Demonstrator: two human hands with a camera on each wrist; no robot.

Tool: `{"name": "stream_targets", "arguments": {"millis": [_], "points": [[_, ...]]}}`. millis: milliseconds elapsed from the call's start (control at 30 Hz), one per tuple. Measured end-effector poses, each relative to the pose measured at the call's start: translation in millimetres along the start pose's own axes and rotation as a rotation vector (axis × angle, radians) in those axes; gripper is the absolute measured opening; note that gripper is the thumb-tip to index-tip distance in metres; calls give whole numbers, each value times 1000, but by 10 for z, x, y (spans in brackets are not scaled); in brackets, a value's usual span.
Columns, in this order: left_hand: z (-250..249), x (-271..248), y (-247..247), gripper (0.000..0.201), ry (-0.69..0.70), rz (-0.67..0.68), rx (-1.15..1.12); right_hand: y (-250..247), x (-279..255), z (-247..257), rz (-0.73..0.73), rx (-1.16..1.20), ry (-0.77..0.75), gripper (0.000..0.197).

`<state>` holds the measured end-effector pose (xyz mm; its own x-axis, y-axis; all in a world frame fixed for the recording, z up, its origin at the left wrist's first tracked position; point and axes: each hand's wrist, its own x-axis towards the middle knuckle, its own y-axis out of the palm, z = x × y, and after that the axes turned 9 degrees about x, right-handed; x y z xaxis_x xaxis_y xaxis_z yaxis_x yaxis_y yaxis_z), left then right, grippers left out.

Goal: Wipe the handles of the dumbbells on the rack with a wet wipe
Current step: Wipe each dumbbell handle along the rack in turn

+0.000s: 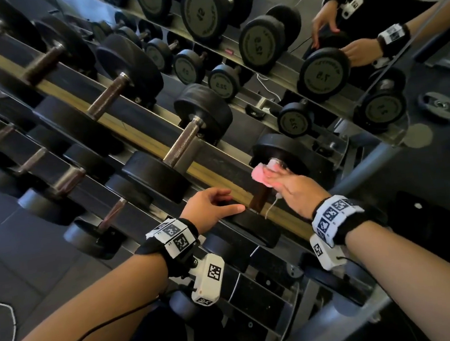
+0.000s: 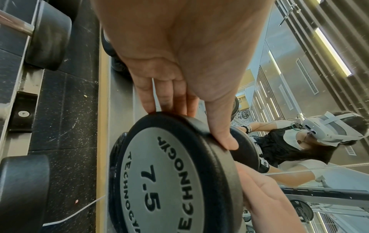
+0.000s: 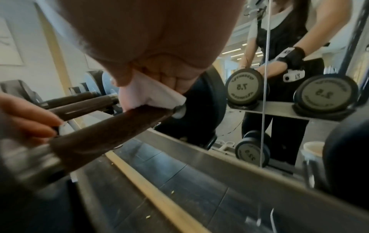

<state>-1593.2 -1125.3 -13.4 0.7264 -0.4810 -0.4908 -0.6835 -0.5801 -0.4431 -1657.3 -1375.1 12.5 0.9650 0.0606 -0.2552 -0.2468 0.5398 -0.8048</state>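
On the 7.5 dumbbell [image 2: 169, 181]: left grip [image 1: 210, 207] loose on its head, right grip [image 1: 297, 191] pinching wet wipe [image 1: 262, 174] around handle [image 3: 111, 130].

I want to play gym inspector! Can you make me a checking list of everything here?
Surface: metal rack, slanted rails, dumbbells in rows.
Job's things: pink wet wipe on the brown handle of the 7.5 dumbbell.
Clutter: crumbs on the floor under the rack.
Hands: right hand holds the wipe around the handle; left hand rests straight fingers on the dumbbell's near end.
Cables: black wire along the left forearm; thin white cord below.
Surroundings: mirror behind, reflecting person and weights.
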Motion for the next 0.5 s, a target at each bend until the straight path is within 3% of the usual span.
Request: {"name": "stream_targets", "arguments": {"millis": [100,200,367,500], "points": [[-3,7,-4,58,4,0,10,167,-166,133,82,103,10,54],[-7,11,-1,57,17,-7,17,303,-350,132,179,227,-7,35],[-8,2,-15,59,13,-9,8,74,-185,46,146,123,-43,46],[-10,3,-20,60,16,-3,-6,21,-59,64,7,4,-27,57]]}}
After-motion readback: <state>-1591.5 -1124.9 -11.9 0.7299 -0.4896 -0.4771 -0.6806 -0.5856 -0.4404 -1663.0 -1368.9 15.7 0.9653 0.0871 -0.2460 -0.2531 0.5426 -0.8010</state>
